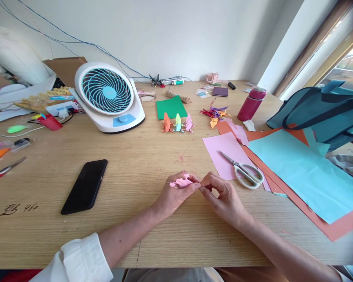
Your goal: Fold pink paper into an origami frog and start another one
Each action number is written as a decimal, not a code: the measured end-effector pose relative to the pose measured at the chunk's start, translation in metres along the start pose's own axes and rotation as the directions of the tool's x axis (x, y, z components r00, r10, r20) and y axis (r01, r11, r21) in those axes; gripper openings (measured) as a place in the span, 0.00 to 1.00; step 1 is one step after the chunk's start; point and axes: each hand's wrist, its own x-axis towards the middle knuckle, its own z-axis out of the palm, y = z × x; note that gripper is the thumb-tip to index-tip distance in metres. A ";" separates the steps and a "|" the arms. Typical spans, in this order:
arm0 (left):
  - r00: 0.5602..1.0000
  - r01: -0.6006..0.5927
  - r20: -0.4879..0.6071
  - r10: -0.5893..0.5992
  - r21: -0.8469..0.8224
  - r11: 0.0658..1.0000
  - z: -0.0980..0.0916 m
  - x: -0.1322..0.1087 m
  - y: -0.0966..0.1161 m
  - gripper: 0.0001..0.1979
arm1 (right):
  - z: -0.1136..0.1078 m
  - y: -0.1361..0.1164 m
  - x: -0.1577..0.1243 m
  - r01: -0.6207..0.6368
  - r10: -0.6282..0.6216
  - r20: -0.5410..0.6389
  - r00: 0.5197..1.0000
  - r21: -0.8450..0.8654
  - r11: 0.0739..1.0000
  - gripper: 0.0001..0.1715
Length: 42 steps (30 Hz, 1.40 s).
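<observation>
My left hand (175,196) pinches a small pink folded paper figure (181,181) just above the wooden table (135,172). My right hand (223,197) meets it from the right, thumb and forefinger pinched on the figure's right tip. Both hands rest near the table's front middle. A white sleeve covers my left forearm. Three finished paper figures, orange (166,123), light green (178,123) and pink (189,122), stand in a row farther back.
White-handled scissors (245,172) lie on a pink sheet (223,152) to the right, beside teal (308,172) and orange paper. A black phone (85,185) lies left. A white fan (108,96), green paper (170,106), a red bottle (251,103) and a teal bag (323,109) stand behind.
</observation>
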 end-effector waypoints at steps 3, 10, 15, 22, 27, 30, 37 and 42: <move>1.000 0.000 -0.003 0.000 -0.030 1.000 0.001 -0.001 0.003 0.10 | 0.001 0.001 0.000 0.001 -0.001 -0.006 1.000 -0.009 1.000 0.08; 0.997 -0.061 -0.041 0.066 0.122 0.991 0.000 0.000 0.007 0.06 | 0.004 0.002 -0.002 -0.042 0.042 0.004 0.999 0.013 0.999 0.09; 0.996 -0.090 0.004 0.091 0.183 0.979 0.000 -0.001 0.007 0.07 | 0.002 -0.002 -0.002 -0.074 0.071 0.056 0.996 0.059 0.995 0.10; 0.995 -0.084 0.061 0.082 0.046 0.995 0.000 -0.001 0.008 0.10 | 0.000 -0.002 -0.001 -0.057 0.053 0.071 0.996 0.050 0.997 0.12; 0.994 0.046 0.105 -0.033 -0.125 0.991 -0.002 0.000 0.006 0.12 | 0.001 -0.001 -0.002 -0.071 0.066 0.085 0.994 0.046 0.996 0.15; 0.989 0.112 0.119 -0.087 -0.222 0.969 -0.003 0.002 0.002 0.13 | 0.002 0.003 -0.003 -0.157 0.147 0.114 0.983 0.087 0.984 0.17; 0.977 0.204 0.127 -0.169 -0.357 0.912 -0.009 0.006 -0.007 0.15 | 0.004 0.010 0.001 -0.291 0.276 0.094 0.956 0.238 0.927 0.23; 0.969 0.247 0.079 -0.234 -0.366 0.897 -0.012 0.008 -0.003 0.20 | 0.001 0.012 0.004 -0.327 0.320 0.065 0.945 0.233 0.916 0.27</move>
